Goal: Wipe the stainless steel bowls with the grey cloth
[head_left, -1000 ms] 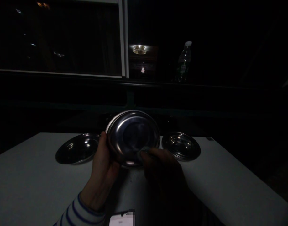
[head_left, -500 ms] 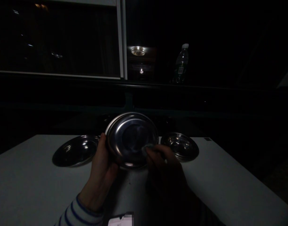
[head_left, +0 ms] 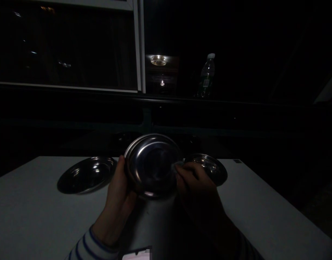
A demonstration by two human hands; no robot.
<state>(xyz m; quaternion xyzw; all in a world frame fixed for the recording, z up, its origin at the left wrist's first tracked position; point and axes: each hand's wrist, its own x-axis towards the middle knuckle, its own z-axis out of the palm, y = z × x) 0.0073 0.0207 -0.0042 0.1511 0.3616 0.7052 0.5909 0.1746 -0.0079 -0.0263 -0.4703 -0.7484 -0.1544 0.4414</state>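
My left hand [head_left: 119, 193] grips the left rim of a round steel plate [head_left: 152, 164] and holds it tilted up above a white table [head_left: 33, 216], its inside facing me. My right hand [head_left: 194, 184] is closed on a small pale cloth [head_left: 178, 166] pressed against the plate's right inner edge. The scene is very dark and my right hand is mostly in shadow.
Two more steel plates lie on the table: one at the left [head_left: 87, 174], one at the right [head_left: 207, 168] partly behind my right hand. A plastic water bottle [head_left: 207, 76] stands on a dark ledge behind. A phone [head_left: 136, 254] lies at the bottom edge.
My right hand with the cloth has slid from the plate's lower edge up to its right edge. The plate has sunk slightly in view.
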